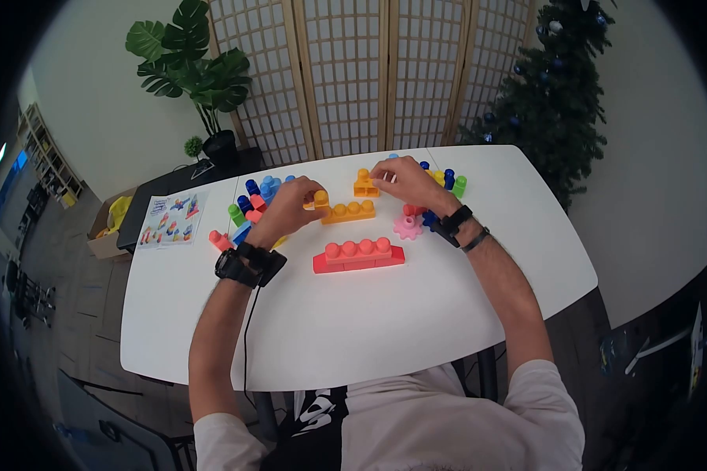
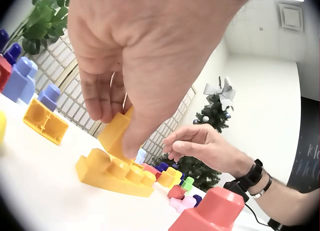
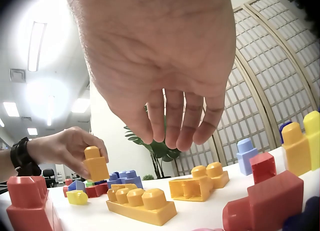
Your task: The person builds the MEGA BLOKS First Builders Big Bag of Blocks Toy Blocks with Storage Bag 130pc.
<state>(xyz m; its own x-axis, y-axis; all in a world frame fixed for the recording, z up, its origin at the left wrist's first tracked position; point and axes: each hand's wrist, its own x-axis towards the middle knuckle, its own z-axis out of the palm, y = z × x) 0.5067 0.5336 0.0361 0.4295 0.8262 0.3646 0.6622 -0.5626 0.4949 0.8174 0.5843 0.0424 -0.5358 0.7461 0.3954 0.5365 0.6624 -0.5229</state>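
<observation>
My left hand [image 1: 292, 210] pinches a small orange toy building block [image 3: 95, 166] between thumb and fingers. In the left wrist view that block overlaps one end of a long orange block [image 2: 116, 176] with a row of studs. My right hand [image 1: 410, 183] is held over the table with relaxed fingers and nothing in them. Close by its fingertips lies another orange block [image 1: 364, 187], whose hollow side shows in the right wrist view. Nearer the body sits a red assembly [image 1: 359, 257] with a row of round studs on top and sloped ends.
Loose blue, red and green blocks [image 1: 269, 187] crowd the left side of the white table [image 1: 306, 337]. A pink gear-shaped piece [image 1: 408, 228] and more blocks lie near the right wrist. A printed picture sheet [image 1: 173, 220] rests at the left edge. A cable [image 1: 247, 337] hangs from the left wrist.
</observation>
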